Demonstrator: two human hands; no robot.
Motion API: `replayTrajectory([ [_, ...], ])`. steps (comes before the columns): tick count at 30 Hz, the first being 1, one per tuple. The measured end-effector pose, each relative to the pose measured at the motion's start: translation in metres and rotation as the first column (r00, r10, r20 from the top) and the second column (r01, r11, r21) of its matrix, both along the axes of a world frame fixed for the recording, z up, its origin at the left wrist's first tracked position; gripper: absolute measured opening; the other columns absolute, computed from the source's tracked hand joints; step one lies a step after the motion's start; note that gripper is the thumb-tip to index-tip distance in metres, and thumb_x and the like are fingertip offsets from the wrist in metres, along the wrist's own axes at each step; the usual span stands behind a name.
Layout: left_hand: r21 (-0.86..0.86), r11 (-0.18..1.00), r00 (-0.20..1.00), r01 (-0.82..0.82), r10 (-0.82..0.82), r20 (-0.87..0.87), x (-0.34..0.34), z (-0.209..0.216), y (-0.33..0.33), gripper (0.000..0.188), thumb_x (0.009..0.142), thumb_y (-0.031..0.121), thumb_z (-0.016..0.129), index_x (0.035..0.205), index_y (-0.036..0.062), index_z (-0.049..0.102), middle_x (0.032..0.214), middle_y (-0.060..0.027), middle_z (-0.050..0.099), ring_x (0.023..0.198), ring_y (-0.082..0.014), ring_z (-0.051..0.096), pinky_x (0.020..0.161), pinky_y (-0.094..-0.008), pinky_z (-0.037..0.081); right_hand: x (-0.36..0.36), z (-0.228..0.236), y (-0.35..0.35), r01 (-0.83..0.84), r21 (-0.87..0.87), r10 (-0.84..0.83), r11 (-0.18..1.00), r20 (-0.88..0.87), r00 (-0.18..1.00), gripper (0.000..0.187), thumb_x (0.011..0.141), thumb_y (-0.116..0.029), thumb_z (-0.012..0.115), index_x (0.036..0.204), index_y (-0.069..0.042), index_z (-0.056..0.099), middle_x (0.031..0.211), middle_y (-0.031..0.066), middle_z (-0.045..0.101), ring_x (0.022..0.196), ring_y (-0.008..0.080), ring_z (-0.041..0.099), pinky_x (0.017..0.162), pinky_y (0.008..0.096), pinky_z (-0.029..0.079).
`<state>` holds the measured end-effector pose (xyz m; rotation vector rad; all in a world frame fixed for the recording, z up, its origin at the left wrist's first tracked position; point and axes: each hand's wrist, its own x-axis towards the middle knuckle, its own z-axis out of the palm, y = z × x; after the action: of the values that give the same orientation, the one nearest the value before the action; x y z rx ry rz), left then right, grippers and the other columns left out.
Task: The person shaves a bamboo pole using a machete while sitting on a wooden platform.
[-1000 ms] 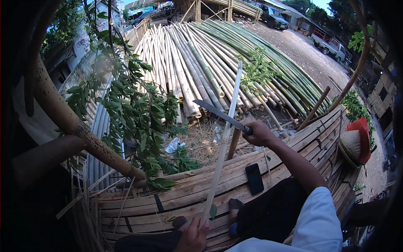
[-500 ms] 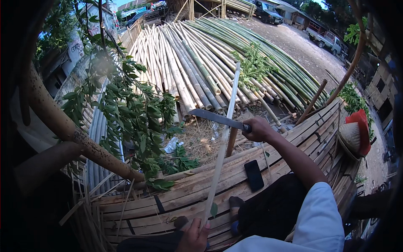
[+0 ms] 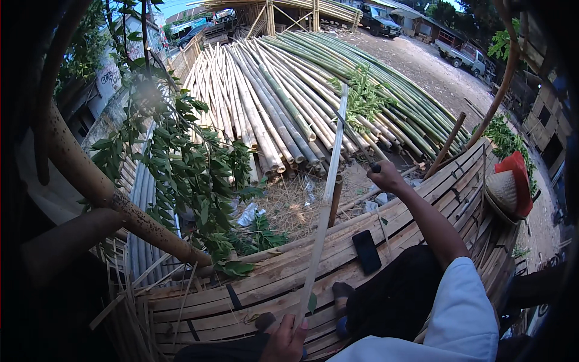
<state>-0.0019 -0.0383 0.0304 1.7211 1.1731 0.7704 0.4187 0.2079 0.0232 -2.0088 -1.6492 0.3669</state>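
At about 9 o'clock from the middle of the view, a thick spotted pole comes down slanting. Behind it lie grey corrugated sheets, and to the right of these, between 9 and 10 o'clock, hangs a branch with many green leaves. Along the lower part, from about 8 o'clock to 3 o'clock, curves a worktop made of long pale slats. At 12 o'clock there is a large heap of bamboo poles, pale at the left and greener at the right.

At 6 o'clock is the left hand; its fingers and thumb are closed around the lower part of a long pale strip. This strip rises from the hand, passes above the worktop, and its free end is at 1 o'clock, in front of the poles.

At 2 o'clock is a knife with a dark blade. It points toward between 10 and 11 o'clock from its handle, and its tip is by the upper part of the strip; I cannot tell if the two touch. Between 4 and 5 o'clock a black phone lies on the worktop. The right hand, at 3 o'clock, is closed in a fist around the knife handle. Farther out at 3 o'clock is a woven hat with a red thing against it.
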Motion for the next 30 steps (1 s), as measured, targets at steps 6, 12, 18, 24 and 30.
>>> replayTrajectory([
  [6, -0.055, 0.996, 0.995, -0.072, 0.075, 0.06, -0.001, -0.004, 0.008, 0.03, 0.099, 0.035, 0.046, 0.102, 0.006, 0.053, 0.061, -0.0069, 0.048, 0.053, -0.0223, 0.051, 0.051, -0.035, 0.041, -0.049, 0.01, -0.011, -0.34, -0.034, 0.342, 0.94, 0.129, 0.931, 0.021, 0.074, -0.024, 0.067, 0.074, -0.003, 0.062, 0.065, 0.0181, 0.061, 0.063, 0.0367, 0.061, 0.063, 0.0449, 0.048],
  [12, -0.6, 0.795, 0.928, 0.084, 0.156, 0.337, -0.006, -0.013, 0.022, 0.027, 0.102, 0.032, 0.042, 0.093, 0.0062, 0.045, 0.061, 0.002, 0.043, 0.052, -0.0075, 0.039, 0.048, -0.0237, 0.031, -0.119, 0.031, -0.028, -0.675, -0.139, 0.686, 0.724, 0.24, 0.686, 0.019, 0.07, -0.022, 0.069, 0.083, -0.009, 0.065, 0.066, 0.0136, 0.064, 0.065, 0.0365, 0.064, 0.062, 0.0471, 0.05],
  [18, -0.695, 0.671, 0.822, 0.258, 0.225, 0.523, -0.01, 0.002, 0.026, 0.027, 0.103, 0.038, 0.037, 0.09, 0.0144, 0.04, 0.057, 0.0046, 0.031, 0.043, -0.0052, 0.027, 0.037, -0.0206, 0.021, -0.166, 0.049, -0.047, -0.797, -0.142, 0.783, 0.587, 0.348, 0.515, 0.018, 0.071, -0.025, 0.069, 0.08, -0.009, 0.064, 0.058, 0.0106, 0.062, 0.056, 0.0331, 0.063, 0.054, 0.0451, 0.05],
  [24, -0.743, 0.636, 0.848, 0.209, 0.26, 0.461, -0.013, 0.016, 0.026, 0.031, 0.103, 0.036, 0.037, 0.09, 0.0093, 0.042, 0.059, 0.0042, 0.031, 0.051, -0.0049, 0.029, 0.046, -0.0218, 0.023, -0.135, 0.045, -0.025, -0.588, -0.152, 0.607, 0.794, 0.2, 0.769, 0.019, 0.07, -0.024, 0.067, 0.086, -0.013, 0.072, 0.065, 0.0122, 0.065, 0.062, 0.0333, 0.065, 0.062, 0.0434, 0.053],
  [30, -0.723, 0.665, 0.849, 0.186, 0.262, 0.459, -0.011, 0.006, 0.022, 0.03, 0.103, 0.036, 0.036, 0.093, 0.0085, 0.043, 0.061, 0.0042, 0.032, 0.052, -0.005, 0.03, 0.047, -0.0207, 0.025, -0.146, 0.047, -0.047, -0.721, -0.21, 0.751, 0.66, 0.219, 0.623, 0.018, 0.071, -0.023, 0.067, 0.079, -0.008, 0.068, 0.061, 0.0143, 0.063, 0.061, 0.0353, 0.064, 0.061, 0.0459, 0.052],
])
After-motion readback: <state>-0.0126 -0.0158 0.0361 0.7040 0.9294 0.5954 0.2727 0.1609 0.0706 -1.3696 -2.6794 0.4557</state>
